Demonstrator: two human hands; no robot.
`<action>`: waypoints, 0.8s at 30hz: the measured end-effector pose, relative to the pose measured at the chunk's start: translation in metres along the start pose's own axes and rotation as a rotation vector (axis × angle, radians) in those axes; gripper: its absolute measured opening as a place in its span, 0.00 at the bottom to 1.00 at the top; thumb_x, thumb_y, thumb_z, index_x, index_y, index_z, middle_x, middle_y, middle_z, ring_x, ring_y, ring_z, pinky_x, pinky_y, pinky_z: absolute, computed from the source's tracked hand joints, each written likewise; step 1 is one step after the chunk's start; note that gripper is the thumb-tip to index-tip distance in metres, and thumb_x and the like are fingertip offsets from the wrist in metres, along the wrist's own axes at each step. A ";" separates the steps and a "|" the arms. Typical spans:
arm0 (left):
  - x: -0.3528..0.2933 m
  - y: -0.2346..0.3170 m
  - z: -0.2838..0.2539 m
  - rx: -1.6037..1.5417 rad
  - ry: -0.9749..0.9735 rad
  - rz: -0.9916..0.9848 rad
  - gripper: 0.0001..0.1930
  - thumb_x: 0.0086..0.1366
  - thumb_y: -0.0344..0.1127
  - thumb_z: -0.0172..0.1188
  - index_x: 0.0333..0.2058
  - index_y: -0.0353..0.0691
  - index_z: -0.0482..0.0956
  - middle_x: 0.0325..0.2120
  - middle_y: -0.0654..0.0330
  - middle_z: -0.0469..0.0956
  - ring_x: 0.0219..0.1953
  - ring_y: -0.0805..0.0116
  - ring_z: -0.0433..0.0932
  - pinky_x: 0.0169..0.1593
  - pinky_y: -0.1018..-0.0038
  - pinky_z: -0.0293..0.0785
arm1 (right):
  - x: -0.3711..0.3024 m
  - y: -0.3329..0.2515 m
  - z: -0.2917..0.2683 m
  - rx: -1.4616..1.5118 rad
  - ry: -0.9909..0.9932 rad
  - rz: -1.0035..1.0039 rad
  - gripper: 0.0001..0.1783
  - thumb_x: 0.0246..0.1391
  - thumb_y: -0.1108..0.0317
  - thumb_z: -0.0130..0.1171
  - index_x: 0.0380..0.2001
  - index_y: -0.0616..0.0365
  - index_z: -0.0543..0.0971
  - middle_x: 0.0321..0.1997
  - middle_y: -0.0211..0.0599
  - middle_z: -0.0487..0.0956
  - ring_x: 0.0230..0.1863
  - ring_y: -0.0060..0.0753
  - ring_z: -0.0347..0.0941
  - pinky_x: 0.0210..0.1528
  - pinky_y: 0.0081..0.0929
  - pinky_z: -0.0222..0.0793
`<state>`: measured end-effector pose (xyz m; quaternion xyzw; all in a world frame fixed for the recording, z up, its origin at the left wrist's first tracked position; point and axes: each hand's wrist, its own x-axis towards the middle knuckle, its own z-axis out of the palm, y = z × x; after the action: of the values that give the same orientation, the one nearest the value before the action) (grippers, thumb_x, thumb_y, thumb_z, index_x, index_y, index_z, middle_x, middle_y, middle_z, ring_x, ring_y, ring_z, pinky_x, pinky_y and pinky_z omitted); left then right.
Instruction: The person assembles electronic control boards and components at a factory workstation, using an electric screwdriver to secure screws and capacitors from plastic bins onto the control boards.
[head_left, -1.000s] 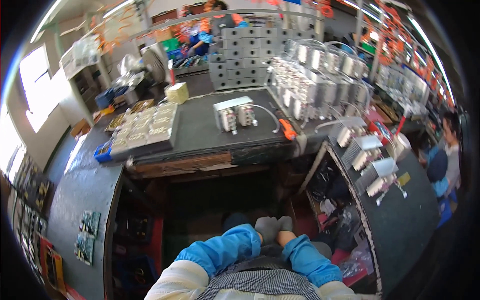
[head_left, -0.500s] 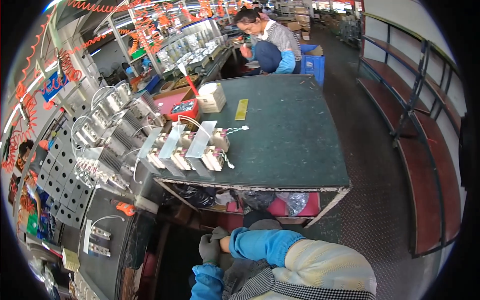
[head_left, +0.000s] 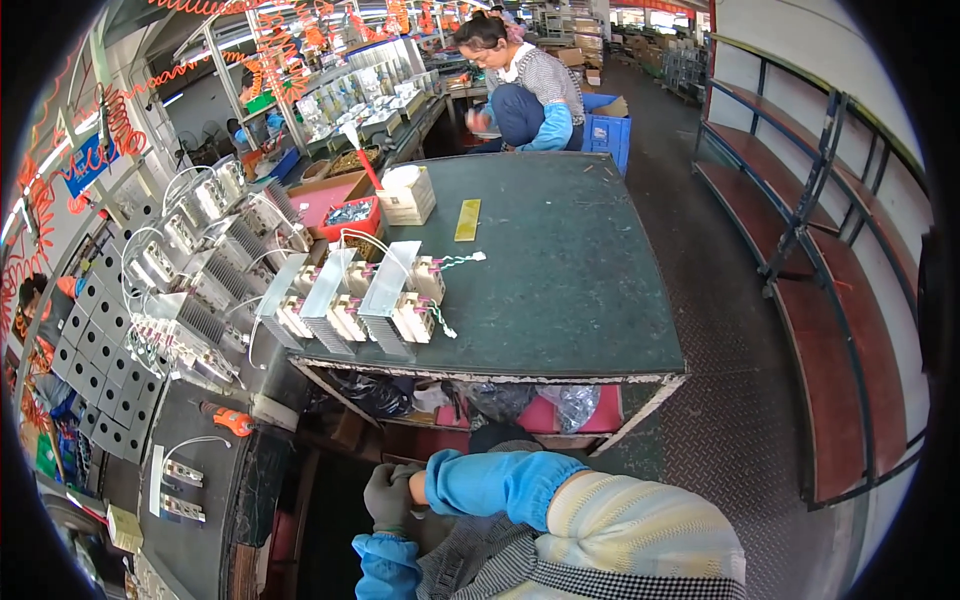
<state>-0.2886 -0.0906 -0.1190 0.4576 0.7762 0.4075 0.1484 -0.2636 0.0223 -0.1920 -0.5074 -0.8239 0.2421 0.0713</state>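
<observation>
My left hand (head_left: 385, 500), in a grey glove, is held low in front of my lap with its fingers curled in. Against it rests my right hand (head_left: 403, 474), also grey-gloved and closed, its wrist bare below the blue sleeve. The two hands touch, and whatever lies between them is hidden. Beyond them stands a green-topped table (head_left: 560, 270). Several finned metal heater assemblies (head_left: 390, 300) with white wires are lined up along its left front part. On the bench at my left are an orange electric screwdriver (head_left: 232, 420) and a smaller metal plate assembly (head_left: 183, 485).
A red bin of small metal parts (head_left: 350, 218), a cream box (head_left: 408, 197) and a yellow strip (head_left: 467, 220) sit on the table. More finned assemblies (head_left: 215, 265) crowd the left bench. A co-worker (head_left: 525, 95) crouches behind the table beside a blue crate (head_left: 607, 135). Shelving (head_left: 835, 290) lines the right wall.
The view has shifted slightly, so the table and parts sit a little further left. My hands stay together in front of my lap. The co-worker's hand has lowered.
</observation>
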 end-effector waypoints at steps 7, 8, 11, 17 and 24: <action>-0.010 0.022 -0.003 -0.043 -0.031 0.023 0.08 0.64 0.33 0.65 0.39 0.36 0.86 0.30 0.49 0.86 0.33 0.60 0.85 0.42 0.66 0.81 | -0.008 0.055 -0.035 0.009 -0.012 -0.114 0.16 0.63 0.59 0.54 0.49 0.51 0.81 0.48 0.40 0.83 0.43 0.49 0.85 0.43 0.46 0.81; -0.008 0.020 0.000 -0.090 -0.023 0.034 0.08 0.64 0.33 0.65 0.39 0.36 0.86 0.30 0.50 0.86 0.33 0.60 0.85 0.42 0.66 0.81 | -0.009 0.042 -0.028 0.010 -0.011 -0.132 0.16 0.63 0.59 0.54 0.49 0.52 0.81 0.48 0.40 0.83 0.43 0.49 0.85 0.43 0.47 0.81; -0.006 0.021 0.001 -0.126 -0.008 0.039 0.09 0.65 0.36 0.64 0.39 0.37 0.86 0.32 0.48 0.86 0.35 0.55 0.86 0.43 0.64 0.81 | -0.010 0.052 -0.027 0.016 -0.006 -0.185 0.17 0.63 0.59 0.54 0.50 0.52 0.80 0.49 0.41 0.83 0.43 0.49 0.85 0.43 0.47 0.81; -0.008 0.011 -0.007 -0.048 -0.151 -0.021 0.10 0.64 0.34 0.65 0.40 0.34 0.86 0.31 0.50 0.87 0.35 0.60 0.86 0.43 0.66 0.81 | -0.025 0.053 -0.012 0.026 0.004 -0.310 0.18 0.63 0.59 0.54 0.52 0.52 0.79 0.51 0.42 0.82 0.43 0.50 0.84 0.43 0.48 0.81; -0.013 -0.006 0.004 -0.080 -0.208 0.111 0.11 0.62 0.37 0.66 0.41 0.39 0.88 0.33 0.48 0.86 0.37 0.49 0.87 0.43 0.62 0.82 | -0.023 0.036 0.002 0.033 0.035 -0.425 0.20 0.62 0.60 0.54 0.55 0.53 0.78 0.52 0.43 0.81 0.43 0.51 0.84 0.43 0.49 0.81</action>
<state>-0.2828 -0.1013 -0.1282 0.5333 0.7132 0.3961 0.2236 -0.2246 0.0151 -0.2079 -0.3250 -0.9070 0.2263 0.1435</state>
